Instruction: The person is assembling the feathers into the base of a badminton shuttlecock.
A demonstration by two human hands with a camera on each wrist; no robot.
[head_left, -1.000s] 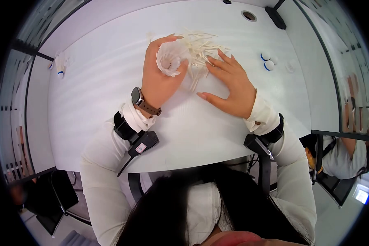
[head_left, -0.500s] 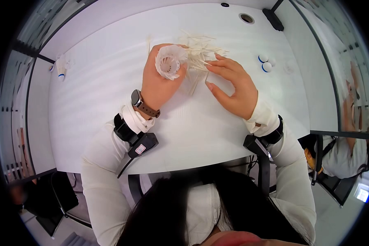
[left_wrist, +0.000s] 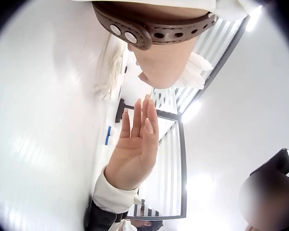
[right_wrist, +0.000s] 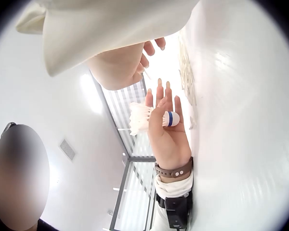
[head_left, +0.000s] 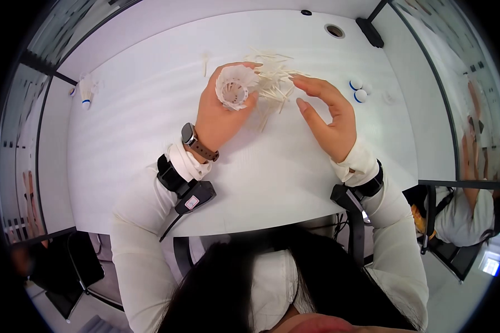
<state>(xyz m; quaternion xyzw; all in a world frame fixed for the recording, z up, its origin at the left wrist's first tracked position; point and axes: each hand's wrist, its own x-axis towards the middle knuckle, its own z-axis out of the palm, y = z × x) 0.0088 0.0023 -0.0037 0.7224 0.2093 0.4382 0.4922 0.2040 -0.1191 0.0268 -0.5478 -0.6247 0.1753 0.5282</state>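
A white shuttlecock [head_left: 233, 89] is held in the left hand [head_left: 219, 114], its feathered skirt facing up toward the head camera. In the right wrist view, the left thumb and fingers lie around the shuttlecock [right_wrist: 171, 119] near its blue-banded round base. Thin pale sticks [head_left: 275, 89] lie in a loose pile between the hands. At the pile's right edge is the right hand [head_left: 333, 119], thumb and fingers apart. The left wrist view shows the right hand [left_wrist: 135, 154] with fingers fairly straight. A thin pale sliver shows by its fingertips in the right wrist view; whether they touch it, I cannot tell.
Several white balls with blue bands [head_left: 360, 96] sit right of the pile, beside a faint translucent piece [head_left: 390, 97]. Another shuttlecock [head_left: 85, 94] lies at the far left. One small stick [head_left: 205, 65] lies behind the left hand. Panels border the white table [head_left: 122, 166].
The right hand has drawn back to the right from over the sticks, its fingers less spread. The left hand, with the shuttlecock, has shifted slightly right.
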